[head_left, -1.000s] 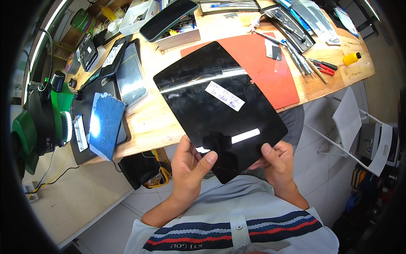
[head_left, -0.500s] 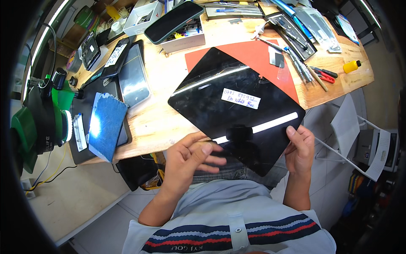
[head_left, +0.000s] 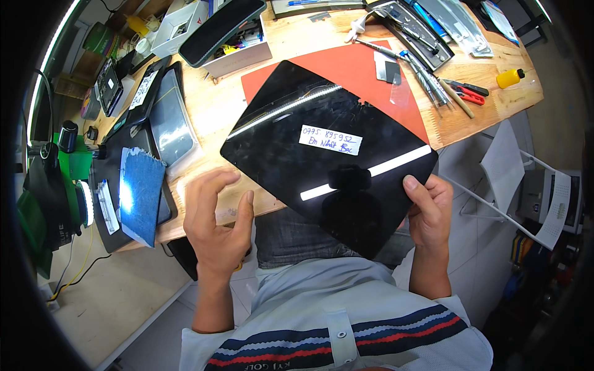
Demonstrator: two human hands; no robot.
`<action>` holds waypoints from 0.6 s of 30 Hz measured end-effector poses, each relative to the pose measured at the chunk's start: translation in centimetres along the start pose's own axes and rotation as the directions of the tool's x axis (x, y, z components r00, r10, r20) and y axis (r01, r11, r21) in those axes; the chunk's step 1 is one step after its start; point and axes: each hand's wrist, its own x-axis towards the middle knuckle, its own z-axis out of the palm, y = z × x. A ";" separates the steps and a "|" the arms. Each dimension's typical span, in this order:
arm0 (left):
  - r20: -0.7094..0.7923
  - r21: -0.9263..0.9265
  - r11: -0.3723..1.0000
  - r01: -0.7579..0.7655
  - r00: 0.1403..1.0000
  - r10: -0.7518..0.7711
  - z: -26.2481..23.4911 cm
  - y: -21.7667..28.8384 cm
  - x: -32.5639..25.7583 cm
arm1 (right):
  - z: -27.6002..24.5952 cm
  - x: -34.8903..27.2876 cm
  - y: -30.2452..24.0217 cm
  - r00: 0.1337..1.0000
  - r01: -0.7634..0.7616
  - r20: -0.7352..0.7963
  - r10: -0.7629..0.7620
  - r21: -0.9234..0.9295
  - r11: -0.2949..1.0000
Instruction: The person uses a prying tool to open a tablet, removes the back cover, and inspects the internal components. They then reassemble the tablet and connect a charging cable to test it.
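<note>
A black glossy tablet (head_left: 291, 154) with a white handwritten label (head_left: 331, 140) stuck on it lies slanted over the table's front edge. Its screen looks cracked or chipped along the far right edge. My right hand (head_left: 429, 207) grips the tablet's right corner, thumb on top and fingers underneath. Off the tablet's left side, my left hand (head_left: 218, 219) is in the air, thumb and fingers apart, with nothing in it. The tablet's far part overlaps an orange-red mat (head_left: 272, 74).
At left are a blue cloth-like pad (head_left: 143, 191), stacked tablets (head_left: 166, 123) and a green-black lamp (head_left: 68, 204). A phone (head_left: 223, 31) rests on a white box (head_left: 247, 52) at the back. Tweezers (head_left: 427, 77), red-handled pliers (head_left: 468, 93) and a yellow bottle (head_left: 510, 78) lie to the right.
My left hand has let go of the tablet's near left edge and moved left, its fingers spreading. My right hand still holds the tablet. The whole view has shifted slightly.
</note>
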 end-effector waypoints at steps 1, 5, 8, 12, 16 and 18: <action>0.031 0.064 0.998 -0.030 0.999 0.028 -0.2 -0.2 0.4 | 0.0 0.0 -0.1 1.000 -0.002 0.015 0.002 0.017 1.000; 0.168 0.150 0.985 -0.091 0.984 0.065 -0.3 -1.0 2.2 | 0.3 0.1 -0.1 0.999 0.019 -0.028 -0.019 -0.017 1.000; 0.262 0.072 0.995 -0.064 0.964 0.043 0.0 -1.3 3.0 | 0.5 0.0 0.0 0.997 0.047 -0.062 -0.049 -0.026 0.999; 0.305 0.030 0.997 -0.069 0.951 0.057 0.5 -1.5 3.5 | 0.6 -0.2 -0.2 0.992 0.096 -0.071 -0.100 -0.052 0.994; 0.283 0.091 0.987 -0.135 0.953 0.104 0.7 -1.7 3.5 | 0.6 -0.5 -0.8 0.985 0.166 -0.053 -0.165 0.014 0.986; 0.266 0.099 0.978 -0.183 0.952 0.151 1.0 -1.6 3.3 | 0.3 -0.7 -1.1 0.971 0.237 0.032 -0.235 -0.081 0.968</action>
